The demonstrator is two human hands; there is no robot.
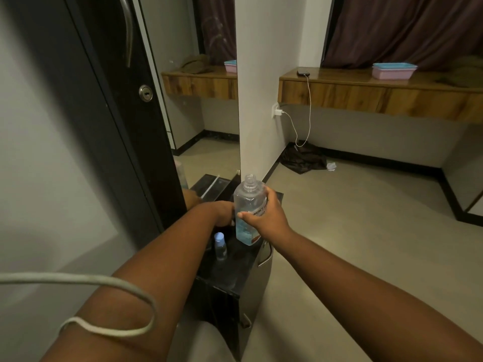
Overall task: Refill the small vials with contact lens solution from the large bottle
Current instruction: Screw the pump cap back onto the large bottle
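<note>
My right hand (264, 214) grips the large clear bottle (248, 205) around its middle. The bottle stands upright, uncapped, with pale blue liquid in its lower half, over the black top of a small cabinet (235, 273). My left hand (222, 211) is curled just left of the bottle; something white shows under its fingers, but I cannot tell what it holds. A small clear vial (220, 246) with a pale blue cap stands upright on the cabinet top, in front of my left hand and apart from both hands.
A dark door (104, 113) and a tall mirror (203, 113) stand to the left, close behind the cabinet. A wooden shelf (379, 92) at the back right carries a phone and stacked trays. Open floor (366, 231) lies to the right, with a dark bag by the wall.
</note>
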